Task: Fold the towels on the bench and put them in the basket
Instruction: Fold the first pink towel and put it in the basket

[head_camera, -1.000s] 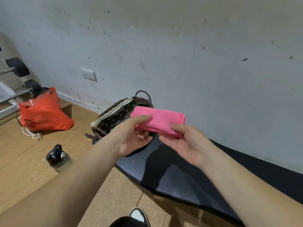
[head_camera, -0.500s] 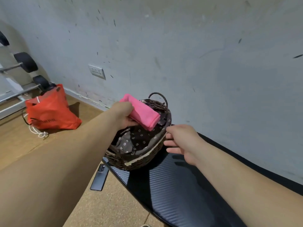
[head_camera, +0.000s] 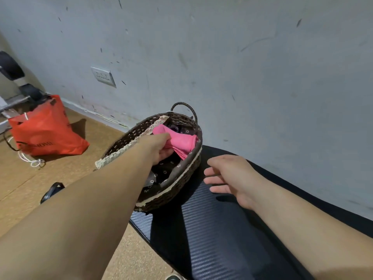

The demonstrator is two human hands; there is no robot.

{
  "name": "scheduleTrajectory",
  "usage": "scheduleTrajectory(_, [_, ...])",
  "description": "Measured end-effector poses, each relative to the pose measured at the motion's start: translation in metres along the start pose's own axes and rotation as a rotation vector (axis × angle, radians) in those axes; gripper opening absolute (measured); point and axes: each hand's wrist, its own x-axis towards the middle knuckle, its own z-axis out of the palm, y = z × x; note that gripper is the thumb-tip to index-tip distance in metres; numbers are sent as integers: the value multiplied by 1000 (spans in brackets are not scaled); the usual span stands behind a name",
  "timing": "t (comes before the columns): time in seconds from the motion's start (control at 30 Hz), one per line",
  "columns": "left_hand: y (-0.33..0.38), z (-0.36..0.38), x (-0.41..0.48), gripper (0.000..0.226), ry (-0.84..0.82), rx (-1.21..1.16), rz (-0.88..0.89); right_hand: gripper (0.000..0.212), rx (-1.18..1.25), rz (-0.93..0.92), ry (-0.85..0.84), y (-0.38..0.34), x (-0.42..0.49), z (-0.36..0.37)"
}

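Soft, even indoor light, moderately bright. Diffuse shadows across the desk (head_camera: 222, 249) and right of the bag (head_camera: 46, 130). Faint sheen on desk ribbing. Wide-angle bowing at edges.

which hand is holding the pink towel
The left hand: it grips the folded pink towel over the basket. The right hand hangs open above the bench, holding nothing.

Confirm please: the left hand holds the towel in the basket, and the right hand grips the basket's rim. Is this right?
Not quite. In the head view the right hand grips nothing: it is open above the bench, apart from the basket. The left hand does hold the towel in the basket.
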Motion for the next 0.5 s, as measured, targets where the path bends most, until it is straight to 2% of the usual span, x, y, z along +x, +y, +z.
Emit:
scheduleTrajectory(0.27, [-1,-6,-17,52,82,158,66,18,-18,4,1,0,-20,-13])
scheduleTrajectory(0.33, [6,-11,-30,59,108,217,133,18,-31,2,9,0,-29,-21])
scheduleTrajectory(0.4, [14,-17,-50,70,185,419,262,18,-34,-4,24,-1,-42,-29])
scheduleTrajectory(0.43, [18,-17,-63,67,217,525,347,18,-38,-12,31,0,-49,-34])
scheduleTrajectory(0.5, [22,-13,-92,45,193,588,476,19,-55,-27,44,1,-63,-42])
